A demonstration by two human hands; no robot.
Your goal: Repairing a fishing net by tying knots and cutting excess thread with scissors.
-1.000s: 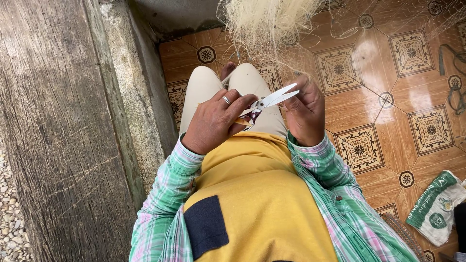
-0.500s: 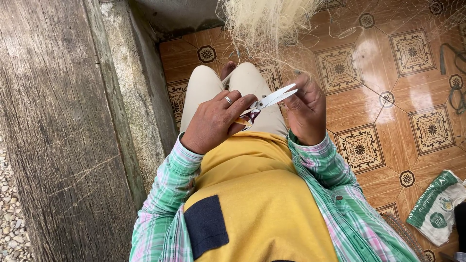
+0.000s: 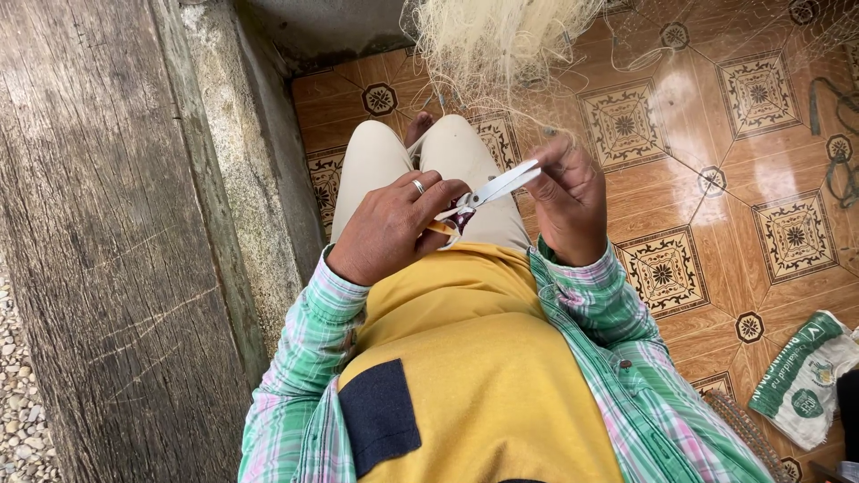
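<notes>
One pair of scissors (image 3: pixel 490 191), held over the lap just above the knees. Pale blades together, long axis slanting from lower left up to upper right, tips toward the right hand. Handles buried in the left hand; a bit of orange grip shows under the fingers.

Two hands, both the person's own. Left hand (image 3: pixel 394 225) clamped on the scissor handles, one ring (image 3: pixel 418 186) on a finger. Right hand (image 3: pixel 568 201) curled, fingertips pinched at the blade tips; fine pale strands of the net (image 3: pixel 501 40) run down to it, but whether it pinches a strand or the blade itself cannot be told. The hands stand a blade's length apart, joined by the scissors.

One heap of pale net, bunched on the floor beyond the knees, loose threads trailing toward the hands. One patterned tile floor (image 3: pixel 761 179) under it. One green and white sack (image 3: pixel 805 376) lies at the right edge, well apart. One rough wooden beam (image 3: pixel 98 241) along the left.

Against half a second ago: scissors at the same slant, both hands in the same places. No change that can be made out.
</notes>
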